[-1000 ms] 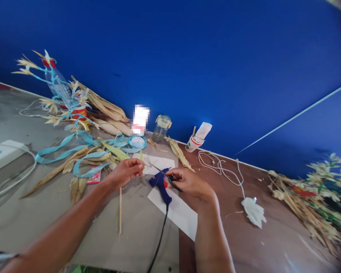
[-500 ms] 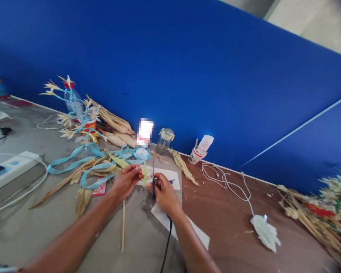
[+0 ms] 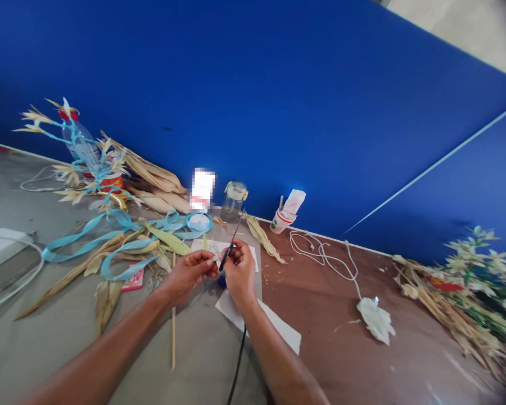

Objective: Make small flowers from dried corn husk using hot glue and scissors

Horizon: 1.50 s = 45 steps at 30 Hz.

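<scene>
My left hand point(image 3: 196, 270) is closed in a pinch on a small pale piece of corn husk point(image 3: 216, 254). My right hand point(image 3: 239, 267) is wrapped round black-handled scissors point(image 3: 226, 256), whose long thin blades tilt up and to the right. The two hands nearly meet, with the husk between them and partly hidden by fingers. Beneath them lies white paper point(image 3: 253, 256). Something dark blue point(image 3: 222, 280) shows below the fingers, too covered to name. A black cord point(image 3: 238, 360) emerges from under my right wrist; its other end is hidden.
Blue ribbon point(image 3: 84, 239) and dried husks point(image 3: 67, 270) spread to the left. Behind stand a husk-flower branch point(image 3: 103, 169), a lit phone point(image 3: 203, 188), a lidded jar point(image 3: 233, 201) and a paper cup point(image 3: 281, 220). White cable point(image 3: 316, 247) and more husks point(image 3: 442, 304) lie right.
My hands have come closer together, and the scissors have tipped from upright to the right. The green husk strip that stood at my left fingertips shows less. The view has shifted right.
</scene>
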Tool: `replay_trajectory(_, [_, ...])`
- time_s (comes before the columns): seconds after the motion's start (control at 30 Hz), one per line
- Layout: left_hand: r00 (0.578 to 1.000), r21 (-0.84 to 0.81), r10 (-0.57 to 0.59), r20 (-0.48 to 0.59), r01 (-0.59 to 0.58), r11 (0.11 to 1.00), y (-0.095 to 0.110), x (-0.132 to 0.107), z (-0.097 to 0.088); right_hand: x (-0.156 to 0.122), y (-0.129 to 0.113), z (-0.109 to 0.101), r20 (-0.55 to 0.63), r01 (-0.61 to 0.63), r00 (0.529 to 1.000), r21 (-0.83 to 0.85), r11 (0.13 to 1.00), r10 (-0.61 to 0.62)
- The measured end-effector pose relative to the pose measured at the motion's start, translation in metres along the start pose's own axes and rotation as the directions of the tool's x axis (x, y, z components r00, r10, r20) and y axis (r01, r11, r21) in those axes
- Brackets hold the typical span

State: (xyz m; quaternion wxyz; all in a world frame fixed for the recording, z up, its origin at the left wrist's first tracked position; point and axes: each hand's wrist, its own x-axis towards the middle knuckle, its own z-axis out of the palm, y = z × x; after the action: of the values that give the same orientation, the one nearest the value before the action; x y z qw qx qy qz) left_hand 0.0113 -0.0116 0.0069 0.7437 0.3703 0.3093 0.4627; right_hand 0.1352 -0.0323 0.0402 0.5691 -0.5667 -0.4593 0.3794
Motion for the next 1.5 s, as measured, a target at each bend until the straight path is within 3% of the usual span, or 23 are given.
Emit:
replay_trajectory(0.17, [0.998,0.222,0.052,0.041,-0.059,0.973,-0.001,0.001,-0.003,0.005,0.002,-0.005,0.104,-0.005,0.995,0.043,0.999,0.0])
replay_trajectory(0.3, [0.995,0.335,0.099,0.009,-0.096,0.937,-0.001,0.003,-0.006,0.007,0.003,-0.007,0.125,0.023,0.992,0.015,1.0,-0.025])
replay_trajectory(0.47, [0.993,0.068,0.07,-0.094,-0.064,0.996,0.004,0.004,-0.007,0.003,0.003,-0.006,0.105,0.064,0.993,-0.042,0.997,-0.059])
replay_trajectory(0.6, [0.981,-0.127,0.047,-0.187,-0.072,0.989,0.009,0.004,-0.008,-0.004,0.012,-0.001,0.157,0.071,0.986,-0.1,0.992,-0.054])
replay_trajectory(0.8, [0.978,-0.094,0.022,-0.206,-0.042,0.995,0.012,0.002,-0.008,-0.013,0.014,-0.001,0.3,0.2,0.948,-0.312,0.929,-0.104])
replay_trajectory(0.97, [0.981,-0.072,0.05,-0.186,-0.064,0.995,0.011,0.003,-0.009,-0.015,0.014,-0.005,0.33,0.287,0.932,-0.423,0.859,-0.149])
replay_trajectory(1.1, [0.98,-0.051,0.071,-0.187,-0.082,0.995,0.009,0.004,-0.011,-0.013,0.022,-0.005,0.306,0.239,0.943,-0.334,0.912,-0.135])
replay_trajectory(1.23, [0.977,-0.038,0.082,-0.195,-0.091,0.995,0.01,0.004,-0.011,-0.008,0.027,0.001,0.224,0.098,0.971,-0.067,0.993,-0.081])
replay_trajectory(1.37, [0.981,-0.046,0.09,-0.17,-0.099,0.994,0.009,0.003,-0.007,-0.004,0.023,0.009,0.094,0.019,0.995,0.156,0.988,-0.034])
replay_trajectory(1.5, [0.99,-0.078,0.051,-0.134,-0.062,0.995,0.004,0.002,-0.001,-0.006,0.019,0.015,0.089,0.0,0.996,0.208,0.978,-0.018])
